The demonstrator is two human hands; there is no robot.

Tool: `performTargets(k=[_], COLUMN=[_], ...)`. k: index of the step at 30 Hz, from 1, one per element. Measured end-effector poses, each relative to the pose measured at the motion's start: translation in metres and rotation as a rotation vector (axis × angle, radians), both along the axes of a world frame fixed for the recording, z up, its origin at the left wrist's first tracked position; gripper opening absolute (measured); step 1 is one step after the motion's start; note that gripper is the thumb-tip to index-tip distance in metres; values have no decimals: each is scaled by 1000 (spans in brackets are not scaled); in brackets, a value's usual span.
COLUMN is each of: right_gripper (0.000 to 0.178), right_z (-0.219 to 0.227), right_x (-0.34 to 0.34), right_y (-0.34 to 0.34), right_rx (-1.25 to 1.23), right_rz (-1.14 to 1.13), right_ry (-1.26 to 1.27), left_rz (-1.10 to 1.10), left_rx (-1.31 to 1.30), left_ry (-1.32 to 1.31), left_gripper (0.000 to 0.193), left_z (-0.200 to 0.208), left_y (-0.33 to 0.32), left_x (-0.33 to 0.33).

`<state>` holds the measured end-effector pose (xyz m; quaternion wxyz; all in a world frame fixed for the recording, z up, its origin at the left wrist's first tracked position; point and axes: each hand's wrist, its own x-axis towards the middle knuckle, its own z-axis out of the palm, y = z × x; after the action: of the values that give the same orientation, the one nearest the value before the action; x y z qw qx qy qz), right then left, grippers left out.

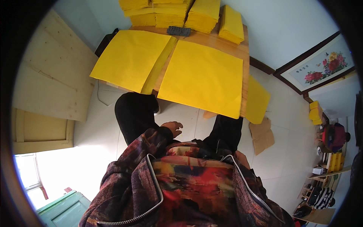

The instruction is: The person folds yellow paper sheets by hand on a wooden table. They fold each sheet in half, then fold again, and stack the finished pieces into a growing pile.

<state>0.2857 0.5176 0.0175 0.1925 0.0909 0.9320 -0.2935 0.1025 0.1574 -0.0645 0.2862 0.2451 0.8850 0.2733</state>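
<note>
My left hand [173, 128] hangs between my knees, holding nothing, its fingers loosely apart. Beside my right thigh is my right hand [242, 159], with its fingers mostly hidden by my leg and jacket. Both are apart from the wooden table [244, 51] ahead. Two large yellow paper sheets or thin stacks lie on it side by side: a left yellow sheet [130, 56] and a right yellow sheet [204, 75], which overhangs the near edge. A yellow strip [160, 68] shows along the left one's right side. Behind them lies a dark grey textured block [179, 31].
Tall yellow paper stacks [202, 17] stand along the table's back. Right of the table are another yellow sheet [258, 100] and a brown paper piece [261, 136], low near the floor. A wooden board [53, 68] leans at left. A framed flower picture [317, 64] stands at right.
</note>
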Motion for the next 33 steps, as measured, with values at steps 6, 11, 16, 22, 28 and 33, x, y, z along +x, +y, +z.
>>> performTargets(k=[6,11,16,22,28,33], right_gripper=[25,17,10,14,41,49], right_z=[13,30,17,13,7,-11], right_x=[-28,-89,-146,-178,-182,-176], right_y=[-9,-43,-111,-194,-245,-262], right_rx=[230,245,51,-173,-393,-332], right_rz=[177,472,817,1128,1066,1081], right_ry=[-83,162,321,274,186,123], left_rz=[10,81,659,1001,1072,1256], left_rx=[-147,-542,-352,-32,-27,-38], left_ry=[-18,169,578,389,317,333], left_gripper=[34,34,61,70,67,54], left_z=[20,64,83,52,35,19], left_y=[0,-36,-116,-136,-121,-114], left_x=[5,-1,35,67,77,77])
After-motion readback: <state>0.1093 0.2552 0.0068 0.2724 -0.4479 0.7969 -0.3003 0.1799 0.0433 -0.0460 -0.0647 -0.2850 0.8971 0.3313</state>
